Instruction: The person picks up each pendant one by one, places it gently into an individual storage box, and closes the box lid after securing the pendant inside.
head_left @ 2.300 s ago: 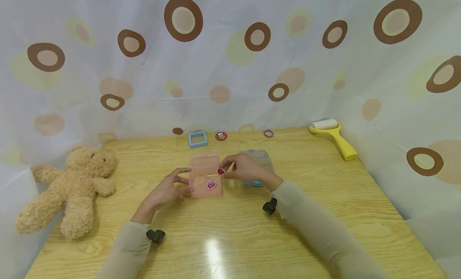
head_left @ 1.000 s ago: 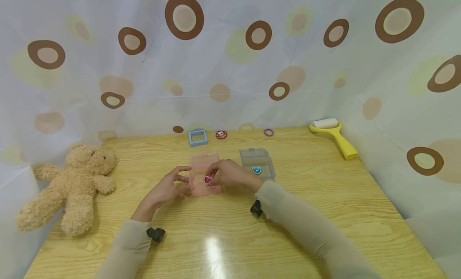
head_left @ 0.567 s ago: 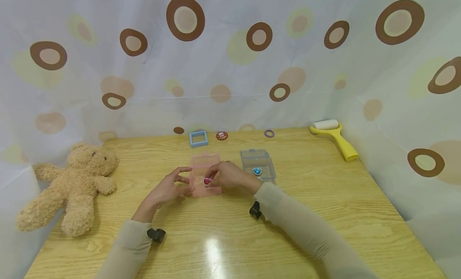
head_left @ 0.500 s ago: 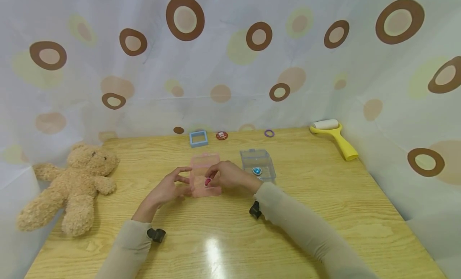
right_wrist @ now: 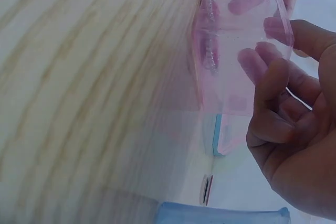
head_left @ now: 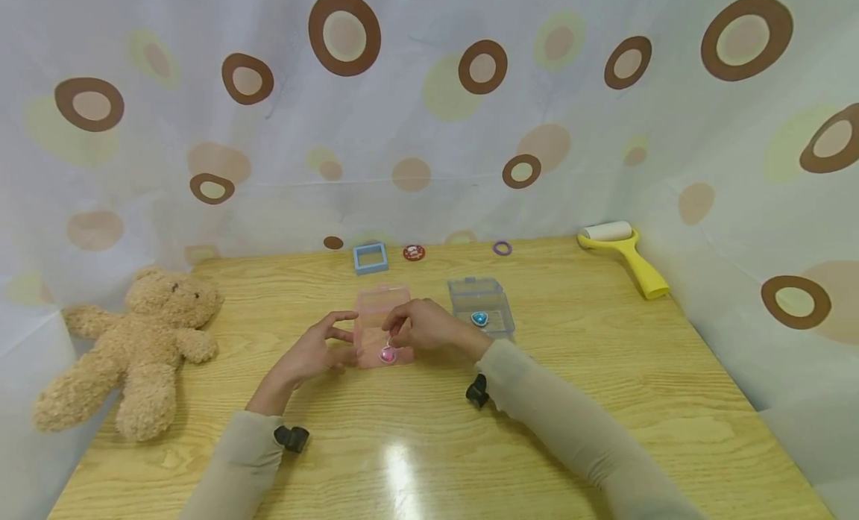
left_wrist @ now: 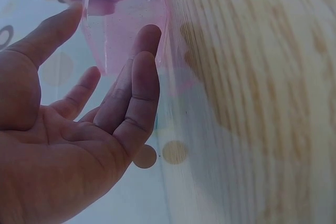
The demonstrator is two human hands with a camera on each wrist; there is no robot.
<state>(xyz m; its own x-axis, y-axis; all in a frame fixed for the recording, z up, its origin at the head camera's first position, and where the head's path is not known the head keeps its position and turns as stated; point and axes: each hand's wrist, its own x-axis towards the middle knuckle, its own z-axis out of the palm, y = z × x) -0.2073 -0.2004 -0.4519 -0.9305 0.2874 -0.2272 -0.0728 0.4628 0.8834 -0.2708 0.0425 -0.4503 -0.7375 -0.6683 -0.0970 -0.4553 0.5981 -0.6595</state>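
Note:
In the head view a clear pink box lies with its lid raised on the wooden table. A toy ring with a pink heart jewel is in its front part. My right hand hovers over the box, its fingertips just behind the ring and apart from it. Through the pink wall in the right wrist view, jewelled pink shapes show low in the box, below the bent fingers. My left hand rests against the box's left side, fingers spread and relaxed. In the left wrist view its fingertips overlap the pink wall.
Right of the pink box stands an open blue-grey clear box holding a blue heart jewel. Behind are a blue square frame, a red disc and a purple ring. A teddy bear lies left, a yellow-handled roller right.
My right hand carried a red-pink jewelled ring left into the pink box, turned it and let it go. The jewel now lies nearer the box's front. My left hand stayed put.

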